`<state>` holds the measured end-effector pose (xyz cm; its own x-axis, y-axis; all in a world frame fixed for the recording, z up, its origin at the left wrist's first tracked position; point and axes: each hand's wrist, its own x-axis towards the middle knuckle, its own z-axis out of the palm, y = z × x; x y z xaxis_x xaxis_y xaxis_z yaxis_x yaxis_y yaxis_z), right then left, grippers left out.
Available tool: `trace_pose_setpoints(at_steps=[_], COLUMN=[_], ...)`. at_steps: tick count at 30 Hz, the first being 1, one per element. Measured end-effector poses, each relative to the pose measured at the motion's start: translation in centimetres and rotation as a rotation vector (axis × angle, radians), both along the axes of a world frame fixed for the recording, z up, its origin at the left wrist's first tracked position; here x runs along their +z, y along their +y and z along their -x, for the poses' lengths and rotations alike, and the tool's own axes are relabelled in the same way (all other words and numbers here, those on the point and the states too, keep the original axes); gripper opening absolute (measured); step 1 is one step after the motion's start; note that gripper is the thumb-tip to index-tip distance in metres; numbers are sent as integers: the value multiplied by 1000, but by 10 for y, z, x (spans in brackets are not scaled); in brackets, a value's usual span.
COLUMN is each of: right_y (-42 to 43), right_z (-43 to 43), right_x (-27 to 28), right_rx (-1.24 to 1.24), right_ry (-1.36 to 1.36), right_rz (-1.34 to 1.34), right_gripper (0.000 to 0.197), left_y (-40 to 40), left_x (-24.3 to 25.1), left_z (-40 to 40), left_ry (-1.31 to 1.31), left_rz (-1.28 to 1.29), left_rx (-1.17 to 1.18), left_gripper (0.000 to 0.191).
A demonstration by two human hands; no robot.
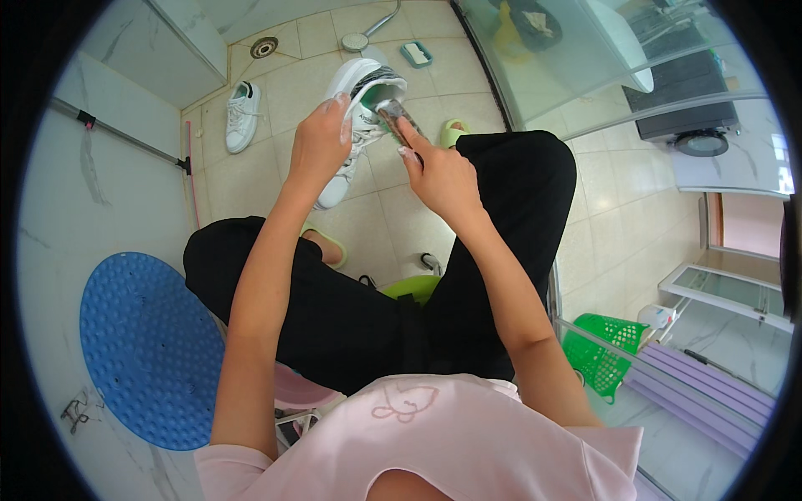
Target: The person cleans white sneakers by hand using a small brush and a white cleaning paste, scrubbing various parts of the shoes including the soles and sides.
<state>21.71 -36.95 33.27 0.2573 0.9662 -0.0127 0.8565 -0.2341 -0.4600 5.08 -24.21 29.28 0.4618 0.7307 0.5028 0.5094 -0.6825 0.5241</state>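
Note:
A white lace-up sneaker (pixel 338 185) with a dark patterned heel is held up in front of me, its toe pointing back toward me. My left hand (pixel 322 138) grips it by the side near the heel, with white suds on the fingers. In my right hand (pixel 442 175) is a scrubbing brush (pixel 401 125), index finger laid along its back. The brush's far end sits at the sneaker's collar opening, with foam at its tip; its bristles are mostly hidden. Suds also cling to my right thumb.
A second white sneaker (pixel 242 119) stands on the tiled floor (pixel 288 94) by the left wall. Beyond lie a floor drain (pixel 264 47), a shower head (pixel 355 42) and a soap dish (pixel 416 55). A glass partition (pixel 532 69) rises at right; a blue bumpy mat (pixel 150 351) leans at left.

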Motion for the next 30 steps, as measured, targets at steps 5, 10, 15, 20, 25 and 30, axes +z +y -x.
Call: trace_pose_setpoints(at_steps=[5, 10, 15, 20, 25, 30], right_y=[-10, -7, -6, 41, 41, 38], right_z=[22, -1, -27, -22, -22, -1], right_x=[-11, -8, 0, 2, -22, -32], right_rx=[157, 12, -15, -18, -38, -181], right_ry=[303, -163, 138, 67, 75, 26], right_rz=[-155, 60, -428, -391, -178, -228], right_gripper=[49, 59, 80, 94, 95, 98], left_y=[4, 10, 17, 10, 9, -17], left_x=[-10, -15, -6, -1, -3, -1], left_z=[3, 9, 19, 11, 6, -21], left_ry=[37, 70, 142, 220, 182, 167], left_rz=[-23, -14, -17, -142, -220, -162], left_rx=[-5, 27, -27, -235, -308, 124], left_gripper=[31, 28, 28, 30, 32, 32])
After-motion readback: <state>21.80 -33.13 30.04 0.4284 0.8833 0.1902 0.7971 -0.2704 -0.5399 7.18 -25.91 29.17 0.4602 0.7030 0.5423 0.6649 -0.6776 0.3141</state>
